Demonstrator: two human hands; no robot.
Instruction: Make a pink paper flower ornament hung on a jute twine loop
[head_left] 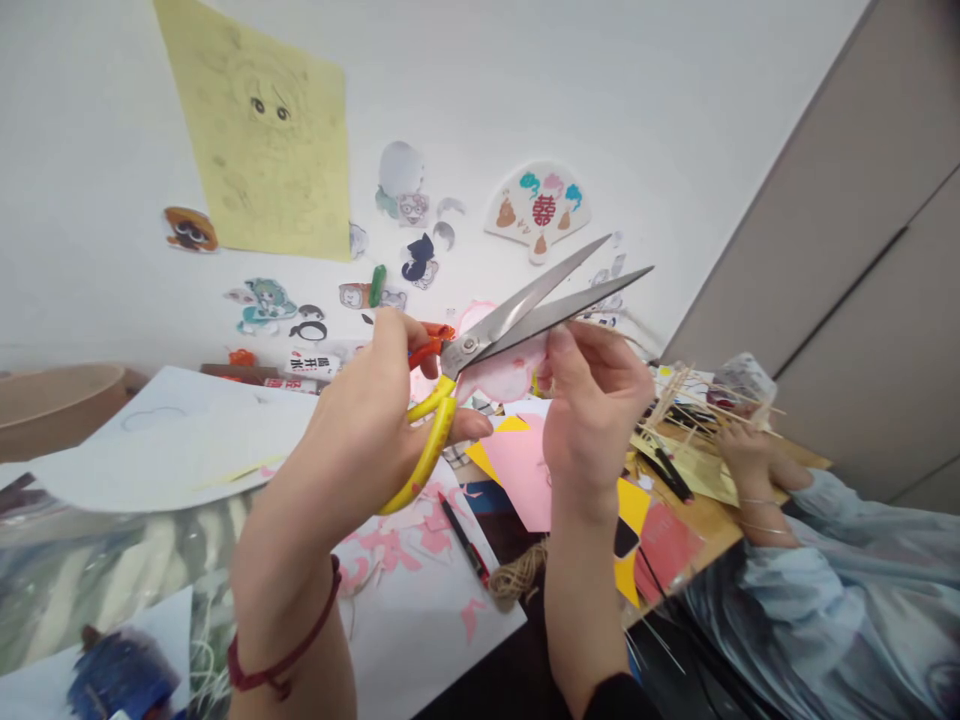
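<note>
My left hand (360, 410) is closed around the handles of a pair of scissors (510, 325), one handle yellow and one orange-red. The metal blades stand apart and point up to the right. In my right hand (592, 400), thumb and fingers pinch a pink scallop-edged paper cutout (506, 375). The lower blade crosses in front of the cutout, close to the right thumb. Part of the paper is hidden behind the blades and the fingers. Below the hands, pink paper scraps (386, 548) lie on a white sheet (442, 650).
A black pen (465, 540) and a twine ball (520, 572) lie below. Pink paper (517, 470) rests over yellow sheets. On the right, another person's hand (746, 455) is among thin sticks (675, 395). A fan-shaped cutout (538, 210) and stickers hang on the wall.
</note>
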